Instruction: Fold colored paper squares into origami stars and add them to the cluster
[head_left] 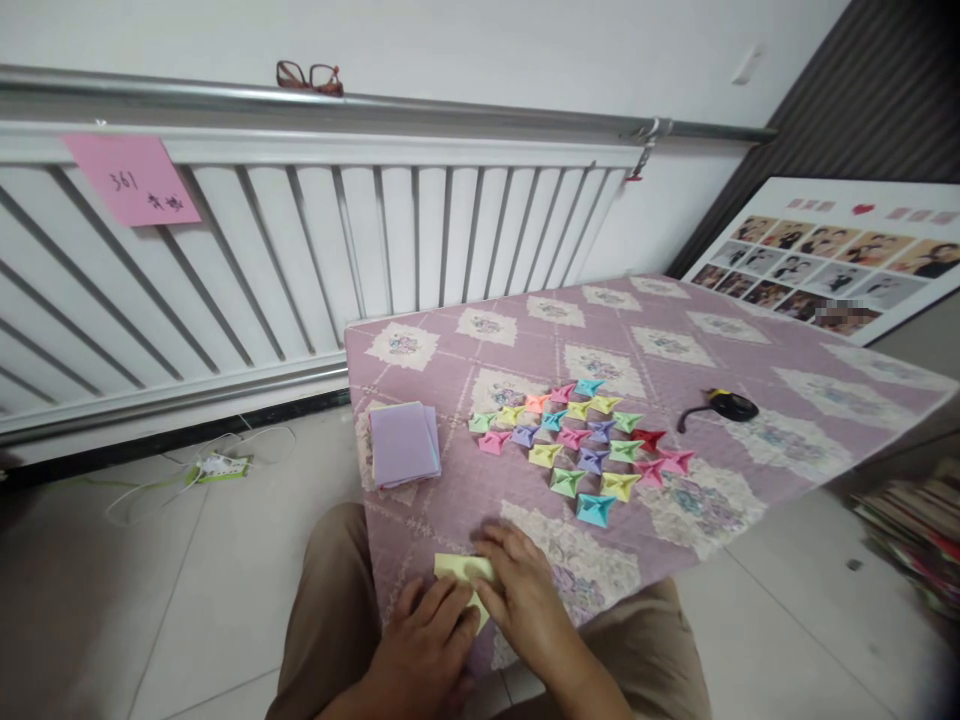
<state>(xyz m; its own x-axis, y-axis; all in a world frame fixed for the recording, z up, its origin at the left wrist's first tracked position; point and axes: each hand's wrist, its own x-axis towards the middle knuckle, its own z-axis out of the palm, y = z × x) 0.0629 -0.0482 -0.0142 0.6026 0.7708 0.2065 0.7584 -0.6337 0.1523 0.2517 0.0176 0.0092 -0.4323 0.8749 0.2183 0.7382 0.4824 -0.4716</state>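
Note:
A pale yellow sheet of paper (452, 565), partly folded, lies at the near edge of the table. My left hand (429, 632) has its curled fingers pressed on the paper's lower left part. From the right, my right hand (525, 588) holds the same sheet between thumb and fingers. My hands cover much of the paper, so its full shape is hidden. Beyond them stand several small folded paper pieces (596, 510) in rows, in blue, yellow, green, pink, purple and red. To the left is a stack of coloured paper sheets (405, 442), a purple one on top.
A flowered cloth covers the table (450, 375). A black object with a curved end (731, 405) lies on its right side. Behind stands a white radiator (390, 230) with a pink note (135, 180); glasses (309, 78) rest on the pipe. A power strip (219, 467) is on the floor.

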